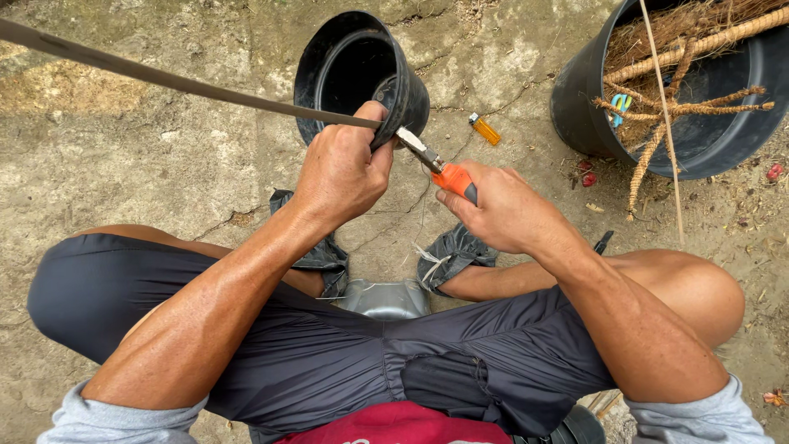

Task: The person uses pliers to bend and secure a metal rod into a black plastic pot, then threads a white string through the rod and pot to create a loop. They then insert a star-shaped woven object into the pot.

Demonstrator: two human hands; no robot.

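Our left hand (341,168) fingers grip a long, stiff, probably bamboo strip (181,82); right hand (501,210) fingers clasp the orange-handled knife (440,168) just beyond them.

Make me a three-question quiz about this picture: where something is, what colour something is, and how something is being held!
1. Where does the small orange lighter lie?
A. on the ground between the pots
B. inside a pot
C. on a knee

2. What colour is the knife handle?
A. green
B. orange
C. white

3. How is the long dark strip held?
A. lying loose
B. gripped in the left hand
C. tied up

A: it lies on bare ground. B: orange shows in the right hand. B: the fist is closed on it.
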